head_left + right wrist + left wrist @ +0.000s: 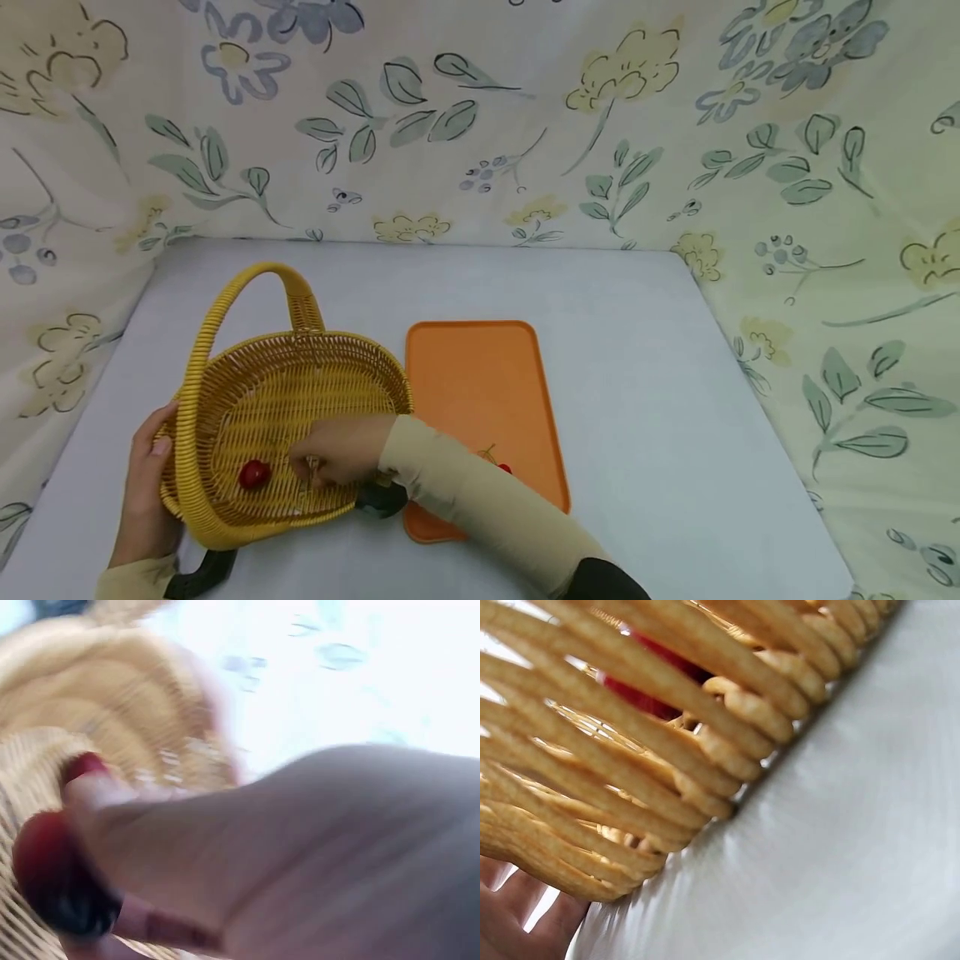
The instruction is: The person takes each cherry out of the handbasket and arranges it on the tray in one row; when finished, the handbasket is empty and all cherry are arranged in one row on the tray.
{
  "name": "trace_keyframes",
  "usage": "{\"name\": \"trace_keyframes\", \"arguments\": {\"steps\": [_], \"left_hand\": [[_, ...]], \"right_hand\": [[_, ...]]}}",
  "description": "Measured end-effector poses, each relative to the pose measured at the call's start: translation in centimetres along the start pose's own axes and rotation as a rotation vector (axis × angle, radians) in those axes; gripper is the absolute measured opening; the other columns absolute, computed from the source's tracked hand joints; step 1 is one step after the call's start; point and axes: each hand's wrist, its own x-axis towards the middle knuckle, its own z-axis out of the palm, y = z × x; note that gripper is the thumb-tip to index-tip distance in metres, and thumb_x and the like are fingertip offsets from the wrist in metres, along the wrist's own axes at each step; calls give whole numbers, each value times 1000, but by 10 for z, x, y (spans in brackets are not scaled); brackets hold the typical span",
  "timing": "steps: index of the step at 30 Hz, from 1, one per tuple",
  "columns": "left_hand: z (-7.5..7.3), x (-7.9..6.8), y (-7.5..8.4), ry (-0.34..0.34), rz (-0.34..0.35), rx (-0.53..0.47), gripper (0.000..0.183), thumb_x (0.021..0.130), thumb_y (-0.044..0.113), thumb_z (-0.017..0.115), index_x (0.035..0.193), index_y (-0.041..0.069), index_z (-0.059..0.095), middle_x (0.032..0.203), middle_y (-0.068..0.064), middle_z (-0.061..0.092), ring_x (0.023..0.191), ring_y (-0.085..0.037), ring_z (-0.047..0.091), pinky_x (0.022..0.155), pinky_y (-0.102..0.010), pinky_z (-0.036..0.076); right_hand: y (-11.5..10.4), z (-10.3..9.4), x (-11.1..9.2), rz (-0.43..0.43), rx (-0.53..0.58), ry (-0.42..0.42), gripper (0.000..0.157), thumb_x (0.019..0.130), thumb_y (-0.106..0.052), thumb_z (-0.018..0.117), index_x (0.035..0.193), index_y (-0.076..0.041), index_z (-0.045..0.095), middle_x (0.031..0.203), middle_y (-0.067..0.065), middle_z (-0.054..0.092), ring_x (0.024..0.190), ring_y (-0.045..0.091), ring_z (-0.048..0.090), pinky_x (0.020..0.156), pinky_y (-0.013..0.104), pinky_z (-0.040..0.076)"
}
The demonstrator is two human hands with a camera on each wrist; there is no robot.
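Observation:
A yellow wicker basket [300, 354] with a tall arched handle stands at the left of the table. My left hand [148, 492] holds its left side; in the left wrist view, fingers [525, 915] show beside the woven wall. Inside the basket, my right hand [341, 450] is low near the woven bottom. The right wrist view, though blurred, shows that hand's thumb against a dark red cherry [52, 870]. Another red cherry [255, 474] lies in the basket, left of the right hand. Through the weave, something red [649, 682] shows in the left wrist view.
An orange tray [476, 375] lies right of the basket, partly under my right forearm. On it, a bit of a red cherry [505, 468] and thin stems [487, 454] show past the sleeve. Flowered cloth [465, 125] hangs behind the white table [660, 375].

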Motion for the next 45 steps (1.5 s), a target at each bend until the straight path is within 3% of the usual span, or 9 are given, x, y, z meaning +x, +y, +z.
{"name": "trace_keyframes", "arguments": {"steps": [6, 10, 15, 19, 25, 31, 37, 45], "left_hand": [[2, 2, -5, 16, -23, -8, 45, 103, 8, 26, 148, 8, 29, 142, -4, 35, 114, -9, 46, 85, -14, 45], [3, 3, -5, 51, -28, -23, 44, 103, 6, 27, 147, 7, 31, 140, -4, 37, 112, -9, 47, 84, -13, 47], [2, 2, 0, 58, -13, -46, 44, 103, 6, 28, 146, 6, 31, 134, -6, 40, 102, -9, 52, 74, -13, 50], [-1, 1, 1, 41, -8, -95, 43, 103, 5, 28, 145, 4, 31, 122, -7, 47, 86, -8, 56, 64, -16, 51], [-4, 7, -4, 3, 10, -208, 40, 102, 0, 25, 142, -3, 34, 103, -7, 54, 68, -11, 56, 53, -19, 48], [-1, 8, -3, 42, -25, -227, 37, 103, 4, 30, 139, -1, 37, 94, -7, 57, 62, -11, 56, 48, -21, 47], [0, 8, -2, 35, -13, -236, 37, 103, 2, 29, 138, -4, 37, 92, -7, 58, 61, -12, 56, 48, -21, 47], [-1, 4, -3, 13, -9, -148, 41, 103, 5, 27, 143, 2, 32, 99, -6, 55, 62, -10, 54, 49, -20, 46]], "right_hand": [[24, -11, -76, -50, 154, 329, 23, 99, -25, 52, 112, -18, 69, 100, -8, 59, 88, 1, 47, 77, 11, 40], [43, 2, -126, -15, 354, 523, 22, 100, -22, 50, 113, -16, 67, 103, -7, 59, 89, 4, 52, 77, 19, 47], [62, 35, -174, 135, 587, 708, 22, 100, -25, 51, 115, -18, 65, 108, -8, 60, 92, 9, 58, 74, 27, 54], [67, 66, -199, 314, 591, 832, 22, 97, -27, 57, 116, -19, 62, 112, -6, 62, 95, 10, 59, 76, 29, 54], [70, 111, -208, 526, 541, 880, 30, 92, -22, 64, 119, -10, 57, 102, -2, 62, 88, 11, 59, 74, 26, 52], [72, 144, -199, 617, 451, 894, 30, 88, -15, 69, 115, -7, 58, 109, 2, 63, 99, 14, 59, 87, 33, 51], [70, 150, -194, 628, 398, 909, 30, 87, -15, 69, 114, -7, 58, 106, 3, 63, 95, 15, 60, 85, 35, 52], [69, 149, -193, 666, 395, 880, 34, 89, -20, 68, 118, -7, 58, 108, 1, 63, 95, 12, 59, 86, 35, 51]]}}
